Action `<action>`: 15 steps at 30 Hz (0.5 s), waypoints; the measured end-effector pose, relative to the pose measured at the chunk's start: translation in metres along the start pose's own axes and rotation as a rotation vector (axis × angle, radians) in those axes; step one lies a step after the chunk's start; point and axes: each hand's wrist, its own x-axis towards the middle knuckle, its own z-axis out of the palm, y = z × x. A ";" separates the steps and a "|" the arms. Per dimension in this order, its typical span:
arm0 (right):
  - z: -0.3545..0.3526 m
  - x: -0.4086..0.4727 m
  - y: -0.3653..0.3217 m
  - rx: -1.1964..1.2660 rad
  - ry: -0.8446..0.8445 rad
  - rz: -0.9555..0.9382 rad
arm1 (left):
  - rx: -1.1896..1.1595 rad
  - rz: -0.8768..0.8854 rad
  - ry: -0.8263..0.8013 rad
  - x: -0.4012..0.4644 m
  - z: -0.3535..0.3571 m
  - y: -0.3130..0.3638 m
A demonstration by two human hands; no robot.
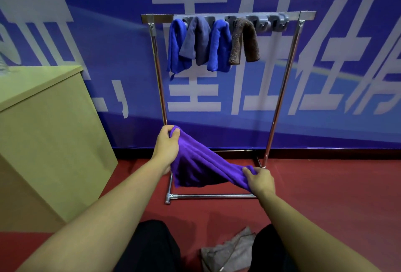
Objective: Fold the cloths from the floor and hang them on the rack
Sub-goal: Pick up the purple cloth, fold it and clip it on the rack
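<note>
A purple cloth (199, 163) hangs stretched between both hands in front of the rack's lower part. My left hand (166, 143) grips its upper corner, held higher. My right hand (260, 179) grips the opposite end, lower and to the right. The metal rack (158, 18) stands against the wall. Several folded cloths hang from its top bar: a blue cloth (176, 48), a grey cloth (198, 41), another blue cloth (219, 46) and a brown cloth (244, 41). A crumpled grey cloth (227, 250) lies on the red floor between my knees.
A beige cabinet (43, 137) stands to the left, close to the rack. A blue banner wall (325, 76) with white characters is behind the rack. The rack's base bar (212, 196) runs along the red floor (325, 195). Grey hooks (275, 22) on the bar's right part are bare.
</note>
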 end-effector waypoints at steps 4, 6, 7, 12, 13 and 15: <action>-0.007 -0.001 -0.007 0.042 0.015 0.075 | 0.004 -0.006 0.008 0.002 -0.001 -0.003; -0.008 0.002 -0.009 0.112 0.023 0.105 | 0.022 -0.007 0.017 0.002 -0.003 -0.006; -0.008 0.003 -0.010 0.163 0.017 0.111 | 0.034 -0.013 0.019 0.002 -0.004 -0.008; -0.008 0.011 -0.012 0.462 -0.104 0.185 | -0.025 -0.153 -0.010 0.006 -0.006 -0.026; -0.009 0.013 -0.011 0.540 -0.179 0.222 | -0.059 -0.203 -0.018 0.007 -0.007 -0.029; -0.010 0.016 -0.009 0.642 -0.339 0.238 | -0.122 -0.265 -0.045 0.009 -0.010 -0.036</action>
